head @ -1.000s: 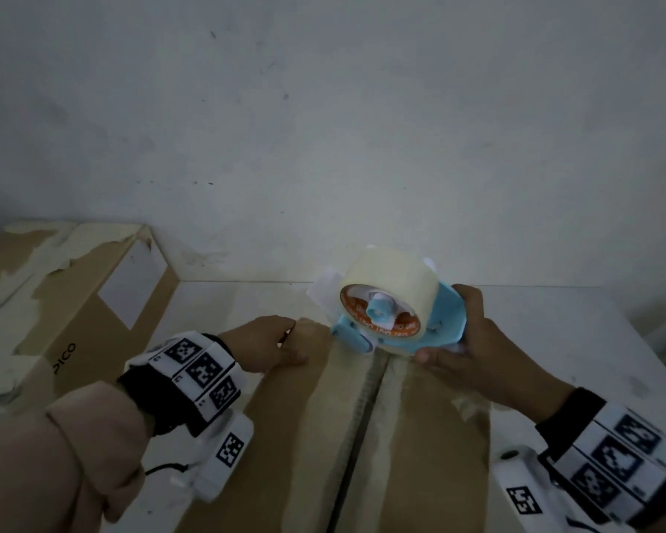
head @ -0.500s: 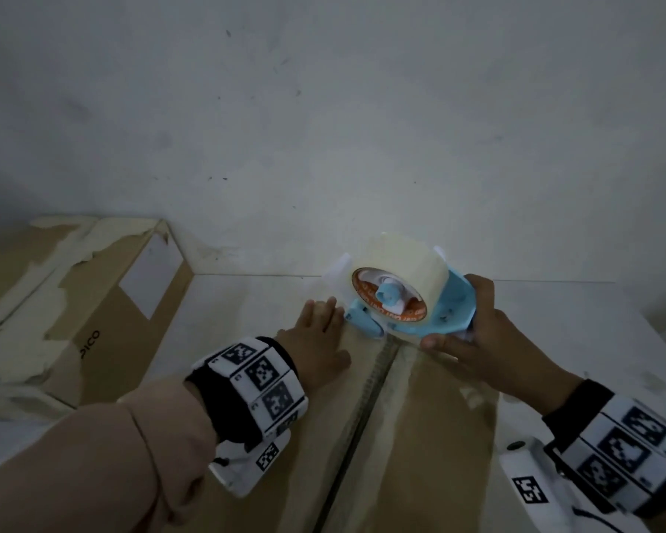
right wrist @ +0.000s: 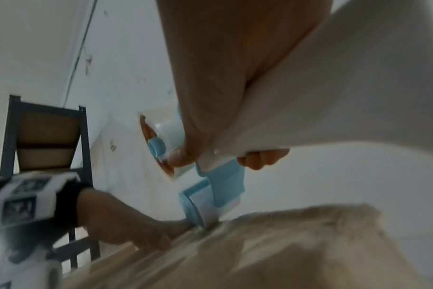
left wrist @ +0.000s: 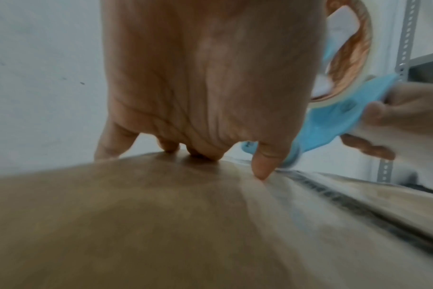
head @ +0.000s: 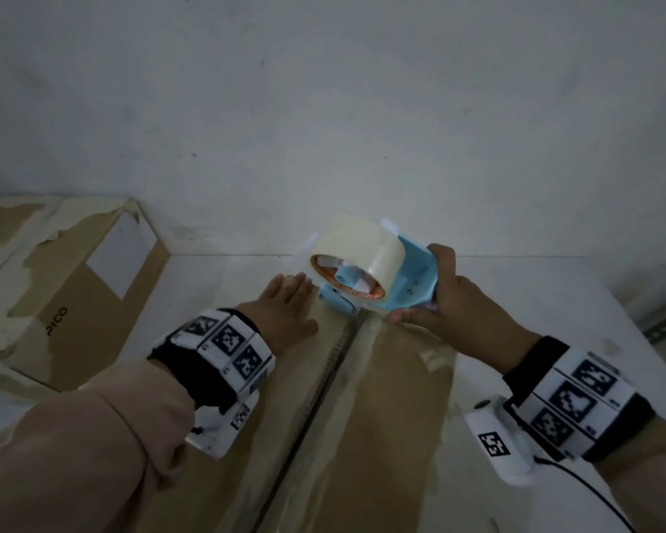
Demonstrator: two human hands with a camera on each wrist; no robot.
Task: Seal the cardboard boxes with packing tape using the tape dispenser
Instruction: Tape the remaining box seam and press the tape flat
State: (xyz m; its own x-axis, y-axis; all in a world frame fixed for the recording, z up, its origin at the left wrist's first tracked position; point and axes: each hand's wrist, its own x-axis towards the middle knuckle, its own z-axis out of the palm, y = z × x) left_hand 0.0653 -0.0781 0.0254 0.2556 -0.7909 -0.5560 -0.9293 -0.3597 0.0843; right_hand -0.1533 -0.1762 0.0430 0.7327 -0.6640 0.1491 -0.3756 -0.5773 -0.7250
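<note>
box: matt brown cardboard, glossy old tape along the seam
tape dispenser: smooth light-blue plastic
tape roll: glossy, translucent cream
counter: smooth white
wall: matt white, scuffed

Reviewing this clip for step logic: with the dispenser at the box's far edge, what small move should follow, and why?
Probably draw the tape dispenser back along the seam: the right hand grips it at the far end, and the left hand presses the flap flat.
</note>
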